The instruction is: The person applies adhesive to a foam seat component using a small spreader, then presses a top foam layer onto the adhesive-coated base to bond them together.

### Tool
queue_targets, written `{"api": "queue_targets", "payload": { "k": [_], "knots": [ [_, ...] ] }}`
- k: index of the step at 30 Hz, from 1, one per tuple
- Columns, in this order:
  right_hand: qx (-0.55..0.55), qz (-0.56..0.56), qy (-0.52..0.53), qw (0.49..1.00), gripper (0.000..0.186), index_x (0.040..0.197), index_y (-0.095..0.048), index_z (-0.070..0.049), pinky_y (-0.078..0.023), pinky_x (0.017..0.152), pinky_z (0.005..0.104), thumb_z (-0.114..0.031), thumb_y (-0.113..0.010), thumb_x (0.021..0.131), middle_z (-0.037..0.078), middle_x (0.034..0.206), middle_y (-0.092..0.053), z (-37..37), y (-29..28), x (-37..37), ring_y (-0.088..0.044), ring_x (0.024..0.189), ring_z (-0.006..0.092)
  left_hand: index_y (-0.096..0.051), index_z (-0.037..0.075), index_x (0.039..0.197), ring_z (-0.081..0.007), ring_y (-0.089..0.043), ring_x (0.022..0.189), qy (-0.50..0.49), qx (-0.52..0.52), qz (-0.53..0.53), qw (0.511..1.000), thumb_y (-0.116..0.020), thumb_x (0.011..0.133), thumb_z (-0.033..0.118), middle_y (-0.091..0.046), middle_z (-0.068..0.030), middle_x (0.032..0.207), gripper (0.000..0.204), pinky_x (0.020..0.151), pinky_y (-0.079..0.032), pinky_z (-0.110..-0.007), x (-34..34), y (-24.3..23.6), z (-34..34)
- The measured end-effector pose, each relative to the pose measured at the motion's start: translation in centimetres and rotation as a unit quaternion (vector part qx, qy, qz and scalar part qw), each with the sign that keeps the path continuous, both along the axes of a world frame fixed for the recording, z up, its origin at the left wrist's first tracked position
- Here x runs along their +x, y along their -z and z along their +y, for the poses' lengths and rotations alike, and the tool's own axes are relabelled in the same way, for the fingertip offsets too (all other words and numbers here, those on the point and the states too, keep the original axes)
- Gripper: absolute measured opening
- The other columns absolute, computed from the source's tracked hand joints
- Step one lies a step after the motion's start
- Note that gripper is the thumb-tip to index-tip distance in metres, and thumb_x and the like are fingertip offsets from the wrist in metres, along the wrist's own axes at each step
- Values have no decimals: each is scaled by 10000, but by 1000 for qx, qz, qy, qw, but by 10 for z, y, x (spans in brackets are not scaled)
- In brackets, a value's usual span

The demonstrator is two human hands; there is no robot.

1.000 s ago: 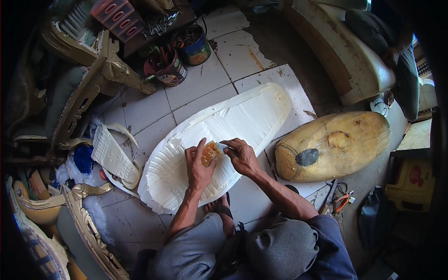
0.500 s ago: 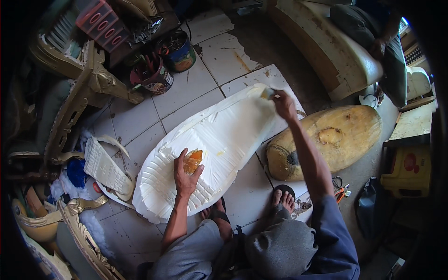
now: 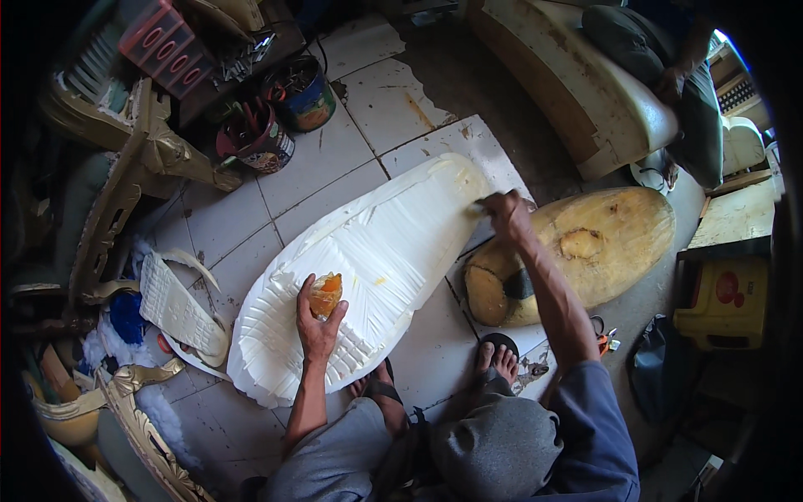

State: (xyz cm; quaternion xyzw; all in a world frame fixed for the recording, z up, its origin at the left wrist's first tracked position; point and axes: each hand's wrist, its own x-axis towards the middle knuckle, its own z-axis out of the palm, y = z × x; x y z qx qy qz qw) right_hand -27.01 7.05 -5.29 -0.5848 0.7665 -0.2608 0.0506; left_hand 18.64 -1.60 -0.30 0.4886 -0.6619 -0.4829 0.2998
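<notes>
A long white foam pad [image 3: 368, 243] with rows of cuts across its surface lies slantwise on the floor in front of my feet. Above its near left part, my left hand [image 3: 316, 335] is closed around a small clear container [image 3: 326, 293] with amber, glue-like stuff in it. Out at the far right edge of the pad, my right hand [image 3: 510, 216] grips a small flat spreader-like tool [image 3: 480, 207], smeared by motion. Its tip seems to meet the foam there; exact contact is hard to make out. Yellowish film shows at the pad's far end.
A rounded tan block [image 3: 585, 251] lies right of the pad. Gilded carved furniture frames [image 3: 125, 167] crowd the left, beside a foam offcut [image 3: 180, 305]. Tool-filled buckets [image 3: 301, 96] stand at the back. A person [image 3: 686, 84] sits far right, by a long curved piece [image 3: 577, 84].
My right hand has swept the tool from the pad's far tip nearer to me along its right edge. My left hand still holds the container over the pad. The view has shifted slightly.
</notes>
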Motion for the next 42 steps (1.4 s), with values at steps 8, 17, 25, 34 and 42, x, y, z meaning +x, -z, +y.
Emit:
{"api": "queue_targets", "payload": {
  "k": [8,17,25,34,42],
  "knots": [
    [6,6,160,987,318,1022,-811,-178,-484,892,526,-58,-605,811,24,1019,-766,-19,-30,13,-622,1041,315,-357,-8,1536,-289,-473,1370,-63,33,118,990,-790,899,163,-459,-172,1485,789,1151,-402,-395,-7,3,4],
    [75,34,16,996,301,1024,-818,-236,-464,897,487,-111,-661,800,12,1023,-760,2,-6,63,-627,1022,276,-343,-14,1522,-279,-461,1370,-111,27,149,982,-740,947,164,-456,-167,1468,721,1160,-376,-397,-19,-10,3],
    [102,80,154,979,223,989,-795,-166,-471,901,546,-178,-638,833,71,1007,-755,-5,4,8,-634,1027,332,-409,-6,1441,-224,-509,1241,-130,44,213,967,-718,964,190,-524,-127,1352,601,1097,-385,-352,-59,-8,-2],
    [139,53,-92,985,266,958,-794,-209,-414,948,448,-114,-612,789,15,1032,-750,44,-30,190,-574,1033,244,-415,-10,1448,-235,-513,1253,-140,28,172,975,-723,959,228,-528,-136,1367,625,1116,-376,-367,-39,-2,-9],
    [44,31,42,998,303,965,-791,-188,-401,936,439,-76,-534,849,51,1096,-738,33,-24,170,-567,1064,243,-407,-12,1457,-232,-516,1258,-144,44,188,971,-742,946,214,-527,-139,1379,651,1115,-381,-363,-43,-7,-7]
  ]
}}
